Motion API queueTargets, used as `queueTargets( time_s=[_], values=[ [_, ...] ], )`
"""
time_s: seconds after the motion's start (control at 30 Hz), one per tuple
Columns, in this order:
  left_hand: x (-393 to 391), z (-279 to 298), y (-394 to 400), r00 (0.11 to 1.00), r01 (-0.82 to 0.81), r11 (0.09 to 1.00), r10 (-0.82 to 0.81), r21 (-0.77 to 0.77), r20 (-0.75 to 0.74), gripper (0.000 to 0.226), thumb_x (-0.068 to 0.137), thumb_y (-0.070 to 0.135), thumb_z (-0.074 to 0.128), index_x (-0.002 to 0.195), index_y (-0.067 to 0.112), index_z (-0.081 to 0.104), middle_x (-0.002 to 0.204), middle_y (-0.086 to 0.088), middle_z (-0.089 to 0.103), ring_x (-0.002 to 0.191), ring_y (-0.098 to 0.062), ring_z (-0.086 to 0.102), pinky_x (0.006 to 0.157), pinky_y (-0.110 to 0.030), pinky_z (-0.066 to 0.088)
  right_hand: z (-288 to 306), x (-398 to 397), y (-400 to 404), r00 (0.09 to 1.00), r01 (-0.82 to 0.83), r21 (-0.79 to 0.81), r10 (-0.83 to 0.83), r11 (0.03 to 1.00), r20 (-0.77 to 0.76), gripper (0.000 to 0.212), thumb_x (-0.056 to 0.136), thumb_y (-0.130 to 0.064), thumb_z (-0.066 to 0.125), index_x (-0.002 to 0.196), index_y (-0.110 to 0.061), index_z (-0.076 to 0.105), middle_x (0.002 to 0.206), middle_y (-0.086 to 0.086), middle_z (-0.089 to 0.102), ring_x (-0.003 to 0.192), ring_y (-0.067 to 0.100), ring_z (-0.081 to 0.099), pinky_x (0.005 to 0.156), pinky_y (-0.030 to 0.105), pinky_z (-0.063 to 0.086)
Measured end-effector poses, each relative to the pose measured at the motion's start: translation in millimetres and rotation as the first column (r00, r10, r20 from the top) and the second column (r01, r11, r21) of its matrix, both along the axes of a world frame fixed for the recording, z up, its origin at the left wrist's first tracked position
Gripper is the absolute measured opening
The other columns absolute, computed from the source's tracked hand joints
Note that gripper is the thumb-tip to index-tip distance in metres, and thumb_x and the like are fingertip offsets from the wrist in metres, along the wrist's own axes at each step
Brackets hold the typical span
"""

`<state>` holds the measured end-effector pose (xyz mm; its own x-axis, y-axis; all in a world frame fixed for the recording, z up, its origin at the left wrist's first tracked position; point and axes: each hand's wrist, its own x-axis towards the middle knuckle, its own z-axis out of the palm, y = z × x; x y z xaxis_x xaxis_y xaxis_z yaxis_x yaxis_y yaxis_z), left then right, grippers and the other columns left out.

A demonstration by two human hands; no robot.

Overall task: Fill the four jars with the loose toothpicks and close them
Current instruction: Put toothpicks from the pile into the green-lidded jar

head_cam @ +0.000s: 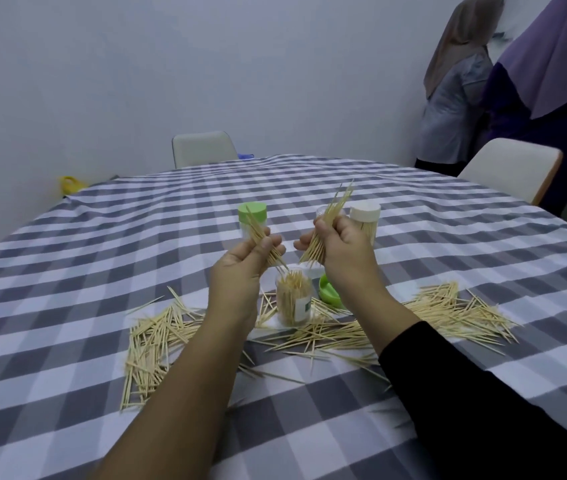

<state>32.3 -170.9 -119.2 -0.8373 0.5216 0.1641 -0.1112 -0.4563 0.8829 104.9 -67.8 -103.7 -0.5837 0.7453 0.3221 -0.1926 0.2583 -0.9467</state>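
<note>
Pale wooden toothpicks (313, 336) lie scattered over the grey-and-white checked surface (67, 271), in heaps at roughly 8, 6 and 3 o'clock from the open jar (293, 296), which stands upright near the middle, already holding many sticks. Above it, at 11 o'clock, the left hand (244, 268) pinches a small bundle (264, 242) between thumb and curled fingers, its lower tips slanting down toward the jar's mouth. At 1 o'clock the right hand (339, 249) grips a thicker bundle (327, 225), fingers curled round its middle, the sticks fanning up and away. A loose green lid (330, 289) lies just beside the open jar at 3 o'clock. Farther off, at 12 o'clock, stand a green-capped jar (252, 216) and a white-capped jar (365, 220) full of sticks; something clear behind the right bundle may be a fourth jar, though it is mostly hidden.
</note>
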Motion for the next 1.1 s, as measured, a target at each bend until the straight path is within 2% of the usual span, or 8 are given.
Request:
queueTargets(
  time_s=[0.07, 0.17, 0.27, 0.37, 0.57, 0.77, 0.93, 1.1],
  values=[
    [2, -6, 2, 0.999, -0.013, 0.997, 0.009, -0.082, -0.044, 0.024, 0.072, 0.023, 0.070, 0.095, 0.015, 0.071, 0.087, 0.006, 0.074, 0.101, -0.016, 0.065, 0.093, -0.027, 0.045, -5, -2, -4, 1.000, 0.008, -0.024, -0.008, 1.000, 0.011, 0.019, 0.100, -0.019, 0.043, 0.086, -0.016, 0.057, 0.078, 0.001, 0.068, 0.085, 0.022, 0.069, 0.087, 0.044, 0.052],
    [1, -13, 4, 0.996, -0.050, 0.982, 0.036, -0.181, -0.076, 0.015, 0.085, 0.019, 0.066, 0.096, 0.014, 0.073, 0.083, 0.021, 0.072, 0.093, 0.002, 0.061, 0.076, -0.013, 0.042, -11, -5, -11, 0.997, 0.012, -0.059, -0.007, 0.998, 0.082, 0.021, 0.100, -0.023, 0.043, 0.096, -0.011, 0.059, 0.086, 0.002, 0.071, 0.085, 0.022, 0.067, 0.079, 0.038, 0.052],
    [4, -17, 5, 0.996, -0.058, 0.970, 0.039, -0.238, -0.086, 0.015, 0.088, 0.021, 0.063, 0.080, 0.028, 0.074, 0.089, 0.017, 0.071, 0.090, 0.003, 0.059, 0.063, -0.012, 0.044, -17, -7, -15, 0.989, 0.018, -0.063, -0.008, 0.998, 0.151, 0.021, 0.100, -0.027, 0.042, 0.095, -0.016, 0.060, 0.094, -0.001, 0.071, 0.089, 0.022, 0.066, 0.079, 0.036, 0.051],
    [6, -18, 6, 0.998, -0.044, 0.968, 0.030, -0.248, -0.060, 0.013, 0.090, 0.020, 0.061, 0.092, 0.021, 0.074, 0.090, 0.011, 0.071, 0.077, 0.005, 0.063, 0.051, -0.004, 0.044, -21, -9, -18, 0.985, 0.024, -0.058, -0.014, 0.998, 0.173, 0.019, 0.099, -0.027, 0.044, 0.091, -0.020, 0.060, 0.098, 0.002, 0.070, 0.091, 0.022, 0.064, 0.087, 0.044, 0.050],
    [6, -21, 6, 0.997, 0.020, 0.949, -0.040, -0.316, -0.058, 0.017, 0.089, 0.019, 0.064, 0.103, 0.016, 0.073, 0.092, -0.002, 0.075, 0.090, -0.013, 0.070, 0.081, -0.029, 0.054, -25, -7, -21, 0.979, -0.018, -0.007, 0.019, 1.000, 0.204, 0.020, 0.098, -0.024, 0.046, 0.096, -0.010, 0.059, 0.095, 0.009, 0.067, 0.092, 0.026, 0.063, 0.088, 0.048, 0.049],
    [3, -18, 1, 0.984, 0.077, 0.931, -0.128, -0.357, -0.121, 0.018, 0.092, 0.029, 0.059, 0.105, 0.023, 0.071, 0.097, 0.000, 0.075, 0.093, -0.012, 0.070, 0.083, -0.029, 0.053, -22, -2, -18, 0.976, -0.115, -0.031, 0.119, 0.993, 0.184, 0.019, 0.099, -0.025, 0.045, 0.091, -0.023, 0.062, 0.097, 0.001, 0.068, 0.094, 0.017, 0.064, 0.087, 0.034, 0.051],
    [7, -14, 0, 0.976, 0.068, 0.925, -0.139, -0.374, -0.166, 0.027, 0.098, 0.039, 0.043, 0.098, 0.028, 0.068, 0.092, 0.006, 0.074, 0.086, -0.005, 0.069, 0.082, -0.025, 0.051, -19, 2, -17, 0.979, -0.134, -0.101, 0.147, 0.986, 0.138, 0.027, 0.100, -0.028, 0.043, 0.119, -0.021, 0.060, 0.102, -0.009, 0.064, 0.100, 0.006, 0.061, 0.086, 0.021, 0.048],
    [13, -10, -4, 0.943, 0.027, 0.858, -0.192, -0.514, -0.272, 0.033, 0.100, 0.039, 0.039, 0.095, 0.028, 0.070, 0.088, 0.006, 0.073, 0.080, -0.002, 0.065, 0.066, -0.019, 0.044, -16, 5, -17, 0.975, -0.102, -0.120, 0.124, 0.988, 0.186, 0.029, 0.099, -0.028, 0.043, 0.118, -0.019, 0.064, 0.111, -0.002, 0.065, 0.104, 0.011, 0.059, 0.089, 0.024, 0.045]
  ],
)
